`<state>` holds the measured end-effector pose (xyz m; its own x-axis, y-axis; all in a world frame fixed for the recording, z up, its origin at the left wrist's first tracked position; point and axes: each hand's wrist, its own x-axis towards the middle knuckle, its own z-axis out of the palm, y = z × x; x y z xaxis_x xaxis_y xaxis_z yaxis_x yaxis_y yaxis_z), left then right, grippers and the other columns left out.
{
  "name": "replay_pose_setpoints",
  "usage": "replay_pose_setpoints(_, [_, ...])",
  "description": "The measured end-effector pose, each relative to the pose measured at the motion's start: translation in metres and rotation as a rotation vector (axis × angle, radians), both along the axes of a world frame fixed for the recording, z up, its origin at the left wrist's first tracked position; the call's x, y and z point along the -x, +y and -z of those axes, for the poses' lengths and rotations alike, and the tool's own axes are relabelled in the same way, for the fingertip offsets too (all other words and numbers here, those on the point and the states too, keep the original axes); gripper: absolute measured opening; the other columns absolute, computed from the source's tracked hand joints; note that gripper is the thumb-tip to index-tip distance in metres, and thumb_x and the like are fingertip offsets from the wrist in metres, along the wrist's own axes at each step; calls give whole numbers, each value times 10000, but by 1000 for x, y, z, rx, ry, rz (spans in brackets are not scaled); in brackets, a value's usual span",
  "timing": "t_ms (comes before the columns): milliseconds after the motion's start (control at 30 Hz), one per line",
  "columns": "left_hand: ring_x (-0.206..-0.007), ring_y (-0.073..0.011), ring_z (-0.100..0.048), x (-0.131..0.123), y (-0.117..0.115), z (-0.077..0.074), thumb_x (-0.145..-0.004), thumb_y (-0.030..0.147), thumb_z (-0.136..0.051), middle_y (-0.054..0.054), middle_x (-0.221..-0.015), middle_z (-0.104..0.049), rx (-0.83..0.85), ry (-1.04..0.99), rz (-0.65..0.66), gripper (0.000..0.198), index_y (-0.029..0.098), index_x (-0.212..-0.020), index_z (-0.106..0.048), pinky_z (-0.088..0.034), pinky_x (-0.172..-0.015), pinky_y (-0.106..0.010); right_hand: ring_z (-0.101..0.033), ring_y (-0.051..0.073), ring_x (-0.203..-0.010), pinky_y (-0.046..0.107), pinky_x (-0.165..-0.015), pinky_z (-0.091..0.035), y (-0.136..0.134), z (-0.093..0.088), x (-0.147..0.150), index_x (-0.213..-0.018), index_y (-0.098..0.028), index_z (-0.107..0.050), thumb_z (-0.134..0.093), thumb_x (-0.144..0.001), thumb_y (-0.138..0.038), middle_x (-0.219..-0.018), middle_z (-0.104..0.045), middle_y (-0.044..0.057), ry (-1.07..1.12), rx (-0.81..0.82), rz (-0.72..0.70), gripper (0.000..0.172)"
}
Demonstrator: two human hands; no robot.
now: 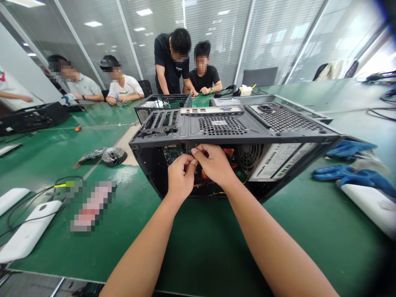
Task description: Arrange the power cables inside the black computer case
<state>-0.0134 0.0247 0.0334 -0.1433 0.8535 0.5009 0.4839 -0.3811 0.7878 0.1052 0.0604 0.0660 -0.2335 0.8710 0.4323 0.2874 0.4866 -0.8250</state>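
A black computer case [188,134] lies on the green table with its open side toward me and its vented back panel facing up. Both of my hands reach into it. My left hand [181,175] is closed, thumb and fingertips pinched, close to the circuit board [173,153]. Beside it my right hand [213,163] is closed in a pinch too, the fingertips of both nearly touching. Whatever sits between the fingers is too small or hidden to make out. Right of my hands are a fan [249,156] and the power supply [272,165] with its white label. Coloured cables lie behind and below the hands.
Blue gloves [355,175] and a white box-like device [369,208] lie at the right. On the left are a round metal-and-black part [114,156], white devices [34,231] and black cables. Another open case [163,100] stands behind. Several people sit or stand across the table.
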Motion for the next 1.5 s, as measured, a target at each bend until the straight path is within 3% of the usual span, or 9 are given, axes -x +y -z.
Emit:
replay_pose_setpoints(567, [-450, -73, -448, 0, 4, -10, -772, 195, -564, 47, -507, -517, -119, 69, -15, 181, 180, -598, -516, -380, -487, -199, -390, 118, -547, 270, -557, -296, 0, 0, -2, -583, -202, -447, -486, -865, -286, -546, -424, -42, 7, 1, -11, 297])
replay_pose_setpoints(867, [-503, -99, -511, -4, 3, 2, -826, 223, -536, 26, -564, -568, -50, -37, 44, 160, 181, -672, -556, -405, -514, -216, -395, 111, -511, 268, -532, -294, 1, -2, -6, -568, -200, -462, -500, -861, -302, -511, -425, -47, 35, 42, -56, 312])
replay_pose_setpoints(1033, [-504, -91, -498, -5, 1, 1, -859, 262, -531, 16, -594, -590, -12, -90, 85, 189, 171, -698, -570, -391, -504, -210, -404, 106, -493, 267, -524, -293, 1, -3, -7, -553, -198, -462, -515, -855, -298, -493, -434, -48, 46, 51, -53, 322])
replay_pose_setpoints(1500, [-609, -102, -530, -4, -1, -2, -836, 240, -600, 9, -683, -608, -57, 49, -17, 138, 178, -721, -645, -417, -590, -223, -370, 101, -504, 270, -520, -266, 3, -1, -9, -546, -195, -437, -524, -853, -303, -506, -404, -48, 58, 34, -50, 337])
